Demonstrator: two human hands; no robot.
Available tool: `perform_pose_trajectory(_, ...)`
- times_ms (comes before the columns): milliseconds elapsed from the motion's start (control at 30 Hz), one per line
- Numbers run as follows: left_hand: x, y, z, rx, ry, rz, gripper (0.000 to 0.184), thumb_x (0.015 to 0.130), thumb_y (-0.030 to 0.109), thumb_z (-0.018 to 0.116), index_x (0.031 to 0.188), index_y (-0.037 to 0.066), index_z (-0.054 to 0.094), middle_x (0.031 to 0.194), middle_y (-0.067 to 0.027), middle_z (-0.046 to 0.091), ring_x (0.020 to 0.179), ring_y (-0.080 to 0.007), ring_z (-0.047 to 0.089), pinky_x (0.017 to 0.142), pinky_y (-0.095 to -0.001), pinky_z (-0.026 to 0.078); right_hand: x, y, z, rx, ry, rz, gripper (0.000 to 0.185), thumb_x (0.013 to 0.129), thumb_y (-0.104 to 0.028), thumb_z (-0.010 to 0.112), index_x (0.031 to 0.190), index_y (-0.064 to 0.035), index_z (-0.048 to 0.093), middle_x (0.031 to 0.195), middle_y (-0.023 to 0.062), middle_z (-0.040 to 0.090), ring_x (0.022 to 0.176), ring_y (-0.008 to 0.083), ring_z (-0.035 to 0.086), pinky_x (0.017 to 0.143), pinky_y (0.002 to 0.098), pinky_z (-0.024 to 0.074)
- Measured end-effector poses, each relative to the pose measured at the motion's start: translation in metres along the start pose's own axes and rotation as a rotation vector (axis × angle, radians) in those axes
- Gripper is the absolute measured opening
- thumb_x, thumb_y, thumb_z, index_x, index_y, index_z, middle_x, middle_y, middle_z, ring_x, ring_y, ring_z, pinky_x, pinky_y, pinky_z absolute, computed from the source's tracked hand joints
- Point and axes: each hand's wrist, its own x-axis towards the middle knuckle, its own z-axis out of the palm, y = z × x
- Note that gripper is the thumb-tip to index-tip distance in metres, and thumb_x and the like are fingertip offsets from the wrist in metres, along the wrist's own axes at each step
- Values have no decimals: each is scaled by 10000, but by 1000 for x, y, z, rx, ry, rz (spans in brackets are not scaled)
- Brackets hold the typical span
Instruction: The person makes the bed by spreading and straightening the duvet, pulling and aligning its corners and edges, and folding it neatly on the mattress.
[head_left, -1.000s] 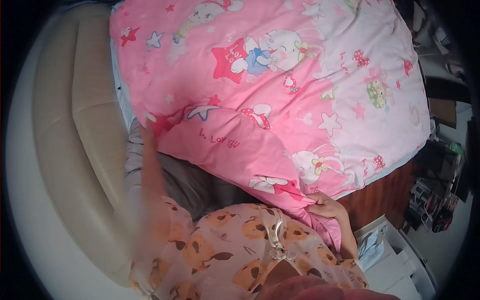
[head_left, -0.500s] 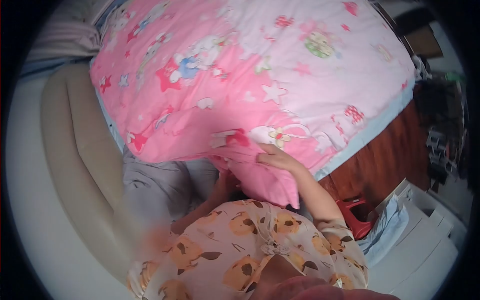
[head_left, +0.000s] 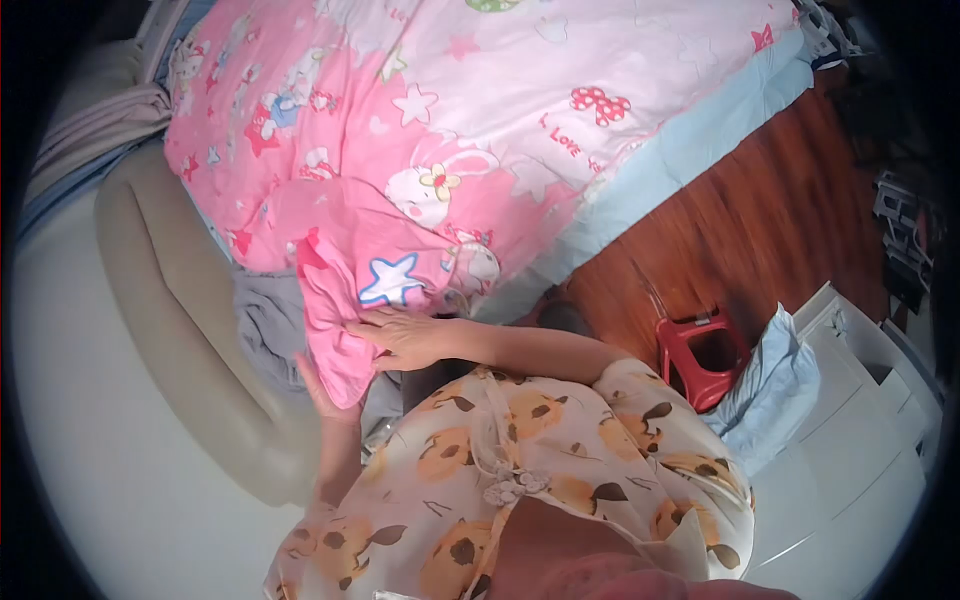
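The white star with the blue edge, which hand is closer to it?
Right. The right hand rests on pink cloth just below the star in the view; the left hand is farther, at the cloth's lower end.

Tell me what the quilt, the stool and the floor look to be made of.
Quilt: soft, matte printed fabric, perhaps cotton, given its creases and folds. Stool: probably molded plastic, smooth and evenly red. Floor: streaky reddish-brown grain with a sheen; real wood or laminate, I can't tell.
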Motion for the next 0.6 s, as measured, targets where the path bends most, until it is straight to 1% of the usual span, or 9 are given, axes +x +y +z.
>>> perform_pose_trajectory(67,-5,-3,-33,2,128,-48,473,833,237,553,1238,30,422,1219,-144,493,1084,-258,515,901,-346,444,-5,-7,2,-52,-23,-10,686,773,-284,593,1332,-47,274,1280,199,355,1202,349,327,1001,439,257)
perform_pose_trajectory(133,15,-8,-111,337,346,-85,418,879,220,448,1231,-2,405,1186,-123,518,1052,-257,527,872,-387,452,-11,2,4,-118,-48,-27,663,749,-259,620,1300,-39,325,1249,186,385,1175,342,357,972,445,290)
perform_pose_trajectory(200,14,4,-132,372,453,-5,402,884,198,433,1221,-20,406,1170,-129,525,1040,-249,534,856,-384,461,-25,32,3,-276,200,-146,592,701,-214,651,1216,-34,420,1184,168,433,1123,329,404,906,459,338)
perform_pose_trajectory(233,9,12,-144,415,564,71,387,889,177,418,1210,-38,406,1153,-135,532,1028,-241,541,840,-381,470,-27,53,-13,-169,155,58,520,679,-182,649,1155,-51,484,1120,156,483,1063,318,457,861,448,374)
perform_pose_trajectory(267,3,27,-161,399,598,95,374,888,171,419,1199,-37,417,1123,-139,546,1002,-235,554,820,-373,478,-47,63,-33,-241,465,55,498,669,-148,624,1142,-58,496,1052,145,522,994,307,506,833,428,399)
perform_pose_trajectory(333,-9,59,-218,415,677,137,357,886,163,417,1188,-27,429,1073,-140,564,936,-233,582,764,-359,495,-95,147,-58,-866,507,201,490,711,-150,570,1179,-52,466,1119,168,488,1062,334,457,887,458,361)
perform_pose_trajectory(400,-26,74,-287,429,743,145,353,885,161,413,1189,-18,430,1053,-138,570,897,-239,596,727,-352,506,-112,149,-94,-1250,416,520,509,757,-123,506,1254,-87,404,1229,174,430,1181,327,386,941,502,313)
perform_pose_trajectory(500,-60,70,-348,524,961,209,363,870,152,405,1188,-22,429,1042,-143,569,851,-248,604,647,-352,513,-127,180,-122,-1429,287,406,456,762,-133,493,1212,-77,446,1188,203,455,1118,337,437,884,536,338)
perform_pose_trajectory(600,-80,60,-375,581,1249,-29,391,851,136,396,1194,-51,410,1032,-159,568,854,-248,606,623,-341,510,-127,194,-142,-1509,176,439,465,770,-133,493,1229,-91,436,1174,198,469,1094,324,455,873,526,347)
